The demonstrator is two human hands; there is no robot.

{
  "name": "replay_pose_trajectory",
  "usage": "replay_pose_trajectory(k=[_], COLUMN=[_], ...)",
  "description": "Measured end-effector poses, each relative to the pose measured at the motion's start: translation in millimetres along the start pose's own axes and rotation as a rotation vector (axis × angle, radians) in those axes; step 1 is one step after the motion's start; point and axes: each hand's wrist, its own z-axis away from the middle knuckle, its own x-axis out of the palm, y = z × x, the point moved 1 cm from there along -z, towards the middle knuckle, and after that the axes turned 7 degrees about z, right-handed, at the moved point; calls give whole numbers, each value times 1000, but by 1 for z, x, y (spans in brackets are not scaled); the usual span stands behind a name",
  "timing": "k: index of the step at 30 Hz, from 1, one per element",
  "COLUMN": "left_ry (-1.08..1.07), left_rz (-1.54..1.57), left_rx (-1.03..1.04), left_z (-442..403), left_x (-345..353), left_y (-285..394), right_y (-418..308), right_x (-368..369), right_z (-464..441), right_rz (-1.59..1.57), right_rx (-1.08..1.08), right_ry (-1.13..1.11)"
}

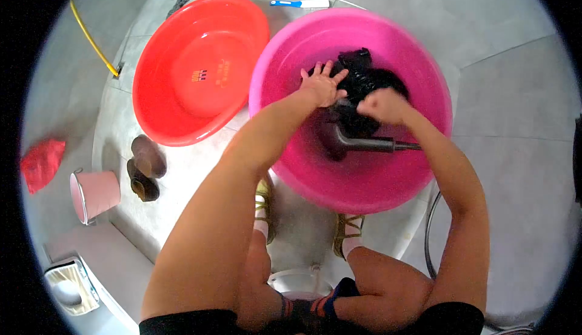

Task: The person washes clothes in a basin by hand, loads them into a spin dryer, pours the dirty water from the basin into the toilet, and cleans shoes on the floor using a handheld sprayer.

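Note:
A wet black cloth [368, 80] lies bunched inside a large pink basin [357, 199]. My left hand [324, 85] rests on the cloth's left edge, palm down with its fingers spread. Over the right part of the cloth is my right hand [383, 106], its fingers curled into a fist and slightly blurred; whether it grips any cloth is hidden. A dark shower head [364, 144] lies in the basin just below the cloth, its handle pointing right and passing under my right forearm.
A red basin [212, 62] stands to the left, with a blue and white brush [300, 3] beyond the basins. Dark shoes [145, 165] and a pink bucket [97, 194] are at the left. A grey hose [429, 238] runs down at the right.

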Motion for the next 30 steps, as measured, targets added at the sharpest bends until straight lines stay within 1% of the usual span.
replay_pose_trajectory(k=[2, 4, 5, 8, 9, 12, 13, 15, 16, 18, 20, 21, 23, 24, 25, 26, 27, 28, 29, 30], left_ry=[-52, -59, -81, -297, -332, -562, -626, -749, -725, -677, -742, -776, -635, -549, -462, -367, -341, -310, -229, -141], left_rz=[-120, -239, -222, -305, -366, -316, -271, -178, -171, -152, -110, -87, 93, 113, 137, 93, 158, 221, 606, 984], left_rx=[13, 62, 97, 108, 160, 90, 78, 60, 140, 301, 273, 257, 290, 249, 209, 116, 180, 246, 138, 21], left_z=[0, -5, -7, -14, -10, -5, -15, -42, -43, -43, -58, -60, -65, -62, -58, -47, -51, -58, -56, -53], left_x=[14, 37, 49, 56, 48, 26, 36, 66, 70, 80, 98, 100, 99, 85, 69, 37, 24, 14, 8, 1], left_y=[1, -9, -16, -26, -22, -9, -15, -36, -40, -51, -69, -73, -88, -83, -77, -56, -53, -50, -45, -40], right_y=[38, 36, 33, 41, 36, 39, 52, 58, 59, 58, 61, 59, 66, 60, 60, 35, 18, 13, 14, 13], right_x=[9, 21, 24, 46, 51, 47, 44, 48, 49, 55, 63, 58, 44, 33, 32, 1, -26, -42, -56, -71], right_z=[-25, -36, -38, -57, -57, -54, -55, -65, -68, -69, -72, -73, -65, -56, -51, -22, 3, 20, 32, 45], right_rz=[-7, 11, 23, 140, 185, 317, 179, 23, -53, 6, 68, -55, -311, -440, -779, -1009, -1105, -1149, -1256, -1307], right_rx=[187, 355, 436, 339, 298, 109, -30, 224, 350, 213, 76, 11, 30, 36, 11, -32, -52, -93, -197, -309], right_ry=[548, 358, 266, 113, 94, -36, 113, 253, 320, 318, 317, 266, 284, 289, 465, 463, 480, 620, 715, 747])
